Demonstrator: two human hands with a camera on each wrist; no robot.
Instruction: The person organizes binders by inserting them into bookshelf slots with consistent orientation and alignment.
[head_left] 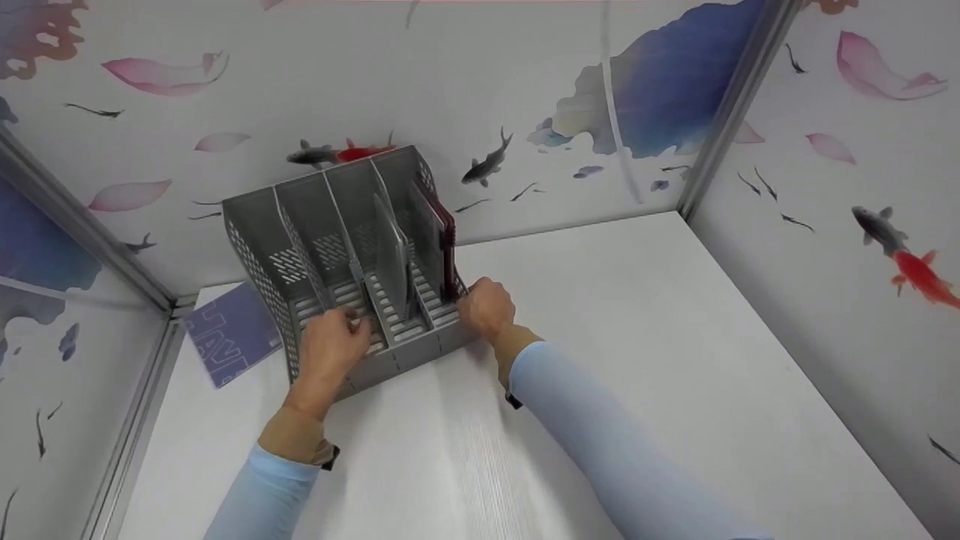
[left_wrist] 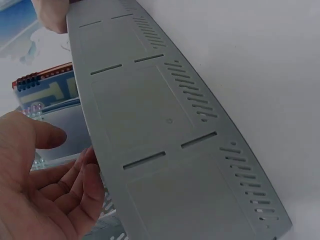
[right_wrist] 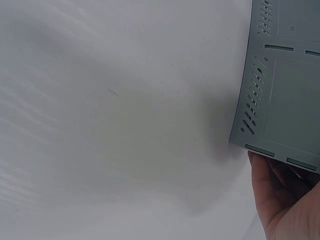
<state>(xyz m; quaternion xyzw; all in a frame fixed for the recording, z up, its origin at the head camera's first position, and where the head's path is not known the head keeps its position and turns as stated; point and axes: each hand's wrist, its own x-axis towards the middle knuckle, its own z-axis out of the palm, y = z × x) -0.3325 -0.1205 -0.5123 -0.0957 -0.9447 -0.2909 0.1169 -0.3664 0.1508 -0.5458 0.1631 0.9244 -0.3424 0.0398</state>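
Observation:
A grey plastic desk organizer point(head_left: 397, 361) with perforated sides and upright dividers stands against the back wall, turned at an angle. My left hand point(head_left: 334, 346) is over its front edge, fingers reaching into a left compartment. In the left wrist view the curled fingers point(left_wrist: 92, 185) lie at the edge of the slotted front panel point(left_wrist: 145, 115), thumb apart from them. At the right front corner my right hand point(head_left: 487, 307) grips the side wall, its fingers partly hidden by the panel in the right wrist view. Dark red-edged notebooks point(head_left: 444, 240) and a thin pale booklet point(head_left: 391, 255) stand in the right compartments.
A purple-blue booklet point(head_left: 231, 334) with large outlined letters lies on the white table point(head_left: 637, 337), left of the organizer and partly behind it. White panels point(head_left: 480, 75) printed with fish and petals enclose the table at the back and both sides.

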